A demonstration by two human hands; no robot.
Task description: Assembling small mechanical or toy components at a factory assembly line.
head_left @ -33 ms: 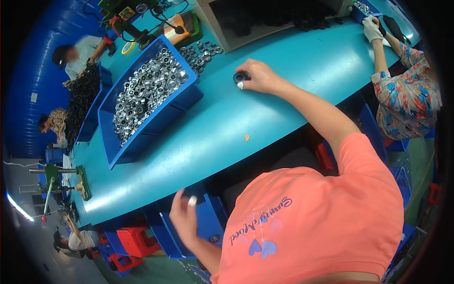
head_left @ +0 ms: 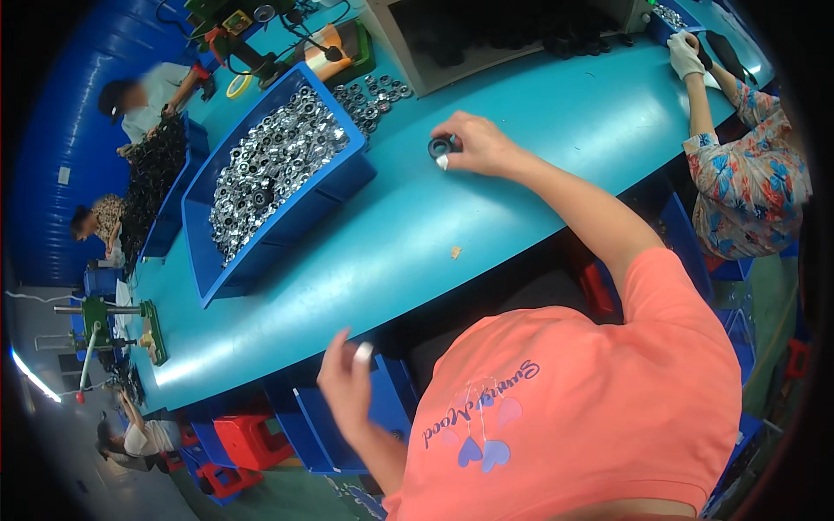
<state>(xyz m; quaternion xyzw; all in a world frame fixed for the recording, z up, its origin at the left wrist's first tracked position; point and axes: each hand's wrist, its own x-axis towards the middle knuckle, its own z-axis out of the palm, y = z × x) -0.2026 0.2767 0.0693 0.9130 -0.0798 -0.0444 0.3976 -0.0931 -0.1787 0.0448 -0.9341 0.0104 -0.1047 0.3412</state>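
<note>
Over the blue-green tabletop (head_left: 365, 269), my right hand (head_left: 479, 146) is closed on a small black ring-shaped part (head_left: 440, 148), with thumb and fingers at its right side. The ring's round opening shows. A white wrap covers one fingertip of that hand. My left hand (head_left: 347, 386) hangs off the table's near edge, above a blue bin (head_left: 320, 434). Its fingers are apart and nothing shows in them; one fingertip has a white wrap. Left of my right hand stands a big blue tub (head_left: 300, 227) heaped with shiny silver ring-shaped parts (head_left: 282, 143) and a few black ones.
More silver rings (head_left: 375, 97) lie loose behind the tub. A grey box-shaped housing (head_left: 408, 52) with black pieces inside stands at the back. Green presses (head_left: 152, 334) are at the left. A co-worker in a floral shirt (head_left: 747, 182) works at the right; others work at the far left.
My left hand has shifted slightly right and up. The black ring in my right hand has turned a little, so its opening shows more clearly.
</note>
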